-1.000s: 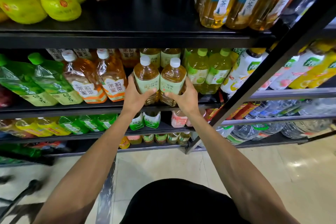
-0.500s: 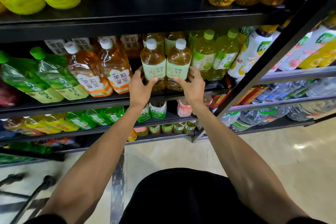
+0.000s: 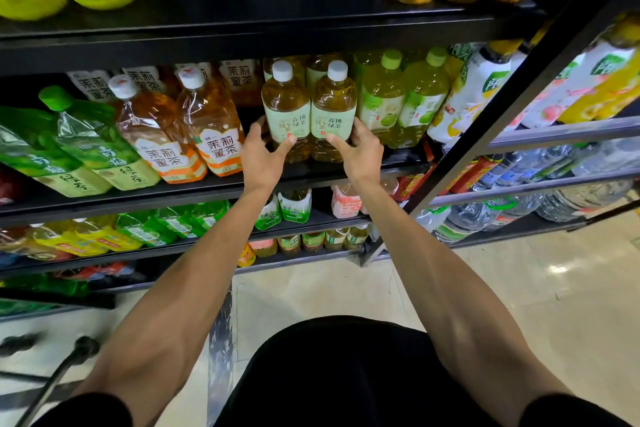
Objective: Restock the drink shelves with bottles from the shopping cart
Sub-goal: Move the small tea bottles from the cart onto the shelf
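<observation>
On the middle shelf (image 3: 138,199), the left tea bottle (image 3: 285,111) and right tea bottle (image 3: 333,107) stand deeper than 1 second ago, your left hand (image 3: 261,156) and right hand (image 3: 360,152) still clasping 1 each, so release seems next.

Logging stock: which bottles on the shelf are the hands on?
The two white-capped amber ones with pale green labels: the left hand grips the left bottle, the right hand the right bottle. Orange-labelled bottles and green-capped bottles flank them.
</observation>
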